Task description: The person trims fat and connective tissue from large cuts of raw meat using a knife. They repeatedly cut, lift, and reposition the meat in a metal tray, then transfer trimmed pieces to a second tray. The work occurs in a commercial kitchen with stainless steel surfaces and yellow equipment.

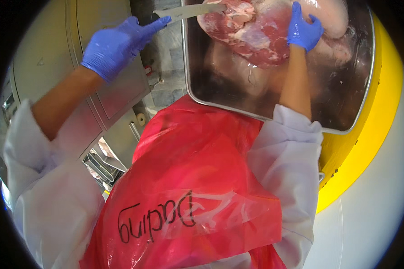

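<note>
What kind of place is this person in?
Probably a butcher's or a meat-cutting kitchen: there's a big piece of raw meat, a metal tray, and a knife in the gloved left hand.

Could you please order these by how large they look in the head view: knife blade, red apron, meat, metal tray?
Largest to smallest:
1. Red apron and metal tray: too alike to rank; the apron may be nearer the camera.
2. Meat.
3. Knife blade.

Left hand [114, 47] and right hand [304, 30] gloved in blue; meat [269, 38] marbled red and white; apron [188, 152] coloured red, marked in black; sleeves [285, 152] coloured white; tray [238, 87] finished in silver-grey
</note>
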{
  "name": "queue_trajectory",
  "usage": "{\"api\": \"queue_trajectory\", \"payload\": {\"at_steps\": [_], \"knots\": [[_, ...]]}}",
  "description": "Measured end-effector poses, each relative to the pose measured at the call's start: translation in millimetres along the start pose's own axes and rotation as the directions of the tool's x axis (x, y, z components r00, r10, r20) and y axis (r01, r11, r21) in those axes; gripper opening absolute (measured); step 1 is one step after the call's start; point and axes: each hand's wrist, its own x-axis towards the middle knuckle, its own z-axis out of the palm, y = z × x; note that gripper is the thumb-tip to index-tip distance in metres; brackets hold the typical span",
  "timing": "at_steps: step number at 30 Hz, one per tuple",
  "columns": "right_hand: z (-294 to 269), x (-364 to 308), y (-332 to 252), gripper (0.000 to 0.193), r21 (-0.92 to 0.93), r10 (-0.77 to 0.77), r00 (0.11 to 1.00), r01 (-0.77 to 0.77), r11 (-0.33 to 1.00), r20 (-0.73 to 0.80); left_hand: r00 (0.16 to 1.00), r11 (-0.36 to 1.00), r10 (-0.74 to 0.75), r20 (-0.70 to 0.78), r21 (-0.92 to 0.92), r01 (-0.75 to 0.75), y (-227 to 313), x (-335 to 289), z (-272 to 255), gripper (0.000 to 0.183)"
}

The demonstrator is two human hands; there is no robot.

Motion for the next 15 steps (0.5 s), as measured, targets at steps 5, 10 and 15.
{"api": "queue_trajectory", "payload": {"at_steps": [5,10,15], "knots": [[-11,24,12,0.064,-0.090,-0.180,0.971,0.167,0.982,-0.160,0.995,0.956,-0.096,0.038,-0.274,0.103,33,-20,86,0.065],[-17,22,39,0.052,-0.111,-0.137,0.947,0.108,0.988,-0.291,0.989,0.915,-0.120,0.084,-0.378,0.143,60,-2,158,0.074],[-35,20,19,0.047,-0.176,0.021,0.995,-0.038,0.984,-0.098,0.996,0.947,-0.088,0.014,-0.309,0.088,41,18,212,0.067]]}}
